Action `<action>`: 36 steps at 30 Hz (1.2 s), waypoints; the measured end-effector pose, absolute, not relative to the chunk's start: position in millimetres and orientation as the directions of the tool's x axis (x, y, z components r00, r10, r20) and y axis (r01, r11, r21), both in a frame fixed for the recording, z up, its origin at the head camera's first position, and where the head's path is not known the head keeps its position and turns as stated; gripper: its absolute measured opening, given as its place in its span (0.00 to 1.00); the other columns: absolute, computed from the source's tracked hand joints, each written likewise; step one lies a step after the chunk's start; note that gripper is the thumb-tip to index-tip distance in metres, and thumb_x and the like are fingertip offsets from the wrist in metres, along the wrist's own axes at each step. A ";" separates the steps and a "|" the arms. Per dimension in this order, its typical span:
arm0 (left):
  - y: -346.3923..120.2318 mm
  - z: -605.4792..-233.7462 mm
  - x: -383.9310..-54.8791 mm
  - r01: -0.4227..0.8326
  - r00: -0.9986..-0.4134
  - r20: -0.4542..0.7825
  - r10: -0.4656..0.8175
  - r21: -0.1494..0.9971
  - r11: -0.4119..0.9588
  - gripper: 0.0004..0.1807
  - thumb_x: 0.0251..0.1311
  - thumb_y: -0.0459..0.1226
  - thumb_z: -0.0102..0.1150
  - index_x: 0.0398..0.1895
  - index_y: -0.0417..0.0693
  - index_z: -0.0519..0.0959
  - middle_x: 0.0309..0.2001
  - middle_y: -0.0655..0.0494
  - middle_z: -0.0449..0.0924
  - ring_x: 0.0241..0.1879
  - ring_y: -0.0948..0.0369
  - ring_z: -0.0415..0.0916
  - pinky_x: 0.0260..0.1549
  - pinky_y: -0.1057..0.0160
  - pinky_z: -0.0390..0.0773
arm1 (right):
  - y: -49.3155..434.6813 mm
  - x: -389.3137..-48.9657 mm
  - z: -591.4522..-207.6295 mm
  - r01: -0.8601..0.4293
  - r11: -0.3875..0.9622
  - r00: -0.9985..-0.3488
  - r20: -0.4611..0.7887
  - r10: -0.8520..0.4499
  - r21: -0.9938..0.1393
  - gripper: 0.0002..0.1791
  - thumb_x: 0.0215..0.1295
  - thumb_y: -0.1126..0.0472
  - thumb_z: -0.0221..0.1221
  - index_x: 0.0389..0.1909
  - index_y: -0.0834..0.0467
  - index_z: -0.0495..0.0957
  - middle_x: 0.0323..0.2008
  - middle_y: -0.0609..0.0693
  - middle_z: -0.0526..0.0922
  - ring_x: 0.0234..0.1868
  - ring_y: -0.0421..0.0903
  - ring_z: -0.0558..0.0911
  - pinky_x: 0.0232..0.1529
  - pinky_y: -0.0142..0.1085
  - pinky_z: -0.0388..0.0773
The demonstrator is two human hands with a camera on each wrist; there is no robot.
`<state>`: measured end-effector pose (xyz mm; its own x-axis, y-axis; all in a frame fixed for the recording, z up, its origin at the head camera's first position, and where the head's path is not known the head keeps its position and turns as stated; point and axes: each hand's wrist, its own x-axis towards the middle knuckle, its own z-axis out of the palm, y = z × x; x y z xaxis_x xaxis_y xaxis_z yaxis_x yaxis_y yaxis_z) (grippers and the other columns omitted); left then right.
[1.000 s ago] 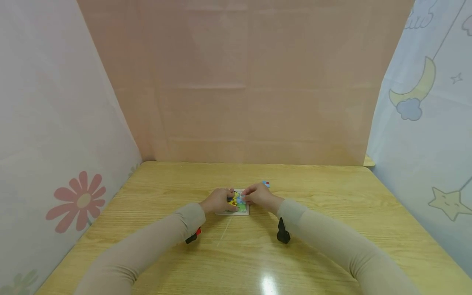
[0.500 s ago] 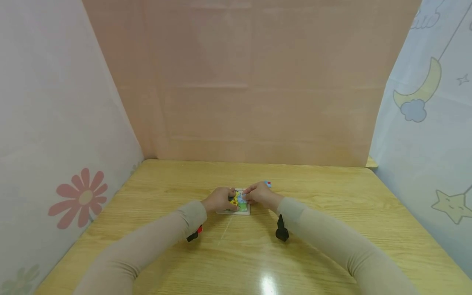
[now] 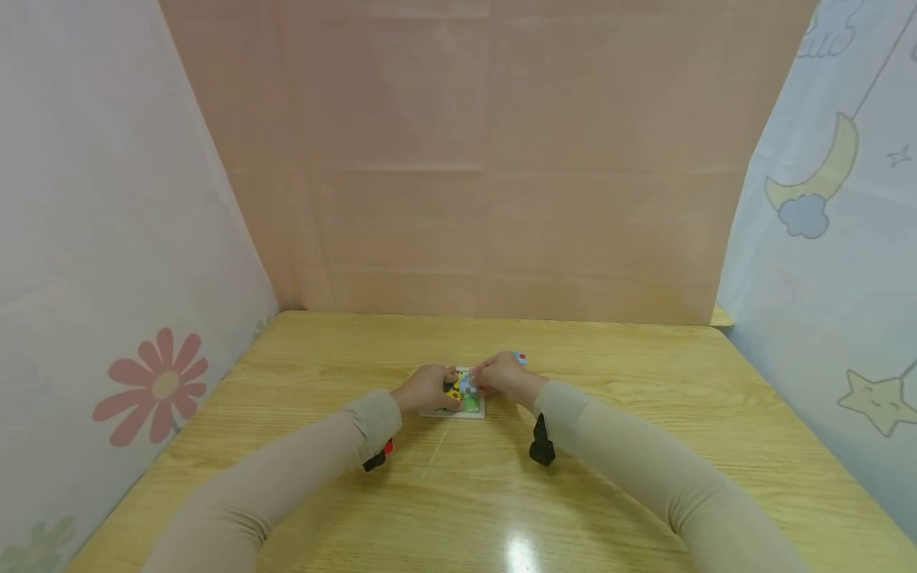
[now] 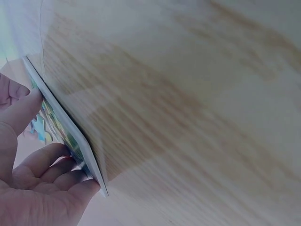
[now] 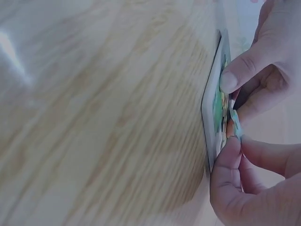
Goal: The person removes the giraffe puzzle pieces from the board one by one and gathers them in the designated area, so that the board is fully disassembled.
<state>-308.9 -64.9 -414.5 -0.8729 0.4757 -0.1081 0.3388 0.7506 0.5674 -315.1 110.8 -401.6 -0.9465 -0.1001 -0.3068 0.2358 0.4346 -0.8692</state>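
A small jigsaw puzzle board [image 3: 471,415] with a white border lies flat on the table, its picture showing a yellow spotted animal, blue and green. My left hand [image 3: 427,387] rests over its left part, thumb at the near side and fingers on the far side; in the left wrist view the fingers [image 4: 49,160] touch the board. Between thumb and forefinger, my right hand [image 3: 507,376] pinches a light blue puzzle piece [image 5: 236,123], tilted up over the board's right part. The left thumb [image 5: 235,77] presses the picture close by. Both hands cover much of the picture.
Just beyond the right hand lies a loose light blue piece [image 3: 520,358] with a red spot. Wood-grain table [image 3: 609,382] surrounds the board. A plain tan cloth [image 3: 473,159] hangs behind, with printed white cloths at both sides. Dark wrist devices [image 3: 542,442] hang beneath the sleeves.
The right wrist has shifted slightly left, with the pinched piece still over the board's right part. The left hand stays on the board. The head view has shifted a little.
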 end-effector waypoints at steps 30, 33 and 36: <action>-74.4 -418.9 -316.8 0.375 -0.842 -0.141 0.520 0.541 0.753 0.40 0.55 0.45 0.70 0.69 0.41 0.66 0.74 0.50 0.58 0.74 0.51 0.53 0.72 0.53 0.57 | 211.9 -339.5 -381.3 0.269 0.260 -0.961 -0.274 0.015 -0.927 0.22 0.67 0.68 0.58 0.60 0.71 0.71 0.47 0.58 0.84 0.43 0.45 0.83 0.64 0.46 0.73; -75.2 -419.1 -314.7 0.364 -0.847 -0.140 0.513 0.550 0.752 0.39 0.54 0.45 0.70 0.68 0.41 0.67 0.74 0.51 0.58 0.74 0.50 0.53 0.72 0.52 0.57 | 223.4 -342.2 -382.7 0.282 0.249 -0.959 -0.282 0.033 -0.927 0.23 0.67 0.69 0.58 0.61 0.72 0.70 0.46 0.56 0.83 0.40 0.43 0.83 0.63 0.45 0.73; -76.1 -419.5 -313.7 0.361 -0.852 -0.132 0.507 0.554 0.750 0.39 0.54 0.45 0.70 0.68 0.42 0.67 0.73 0.51 0.59 0.74 0.50 0.54 0.71 0.52 0.58 | 233.1 -345.2 -384.7 0.292 0.240 -0.956 -0.289 0.048 -0.926 0.23 0.66 0.70 0.58 0.61 0.73 0.70 0.46 0.56 0.83 0.36 0.41 0.82 0.59 0.42 0.77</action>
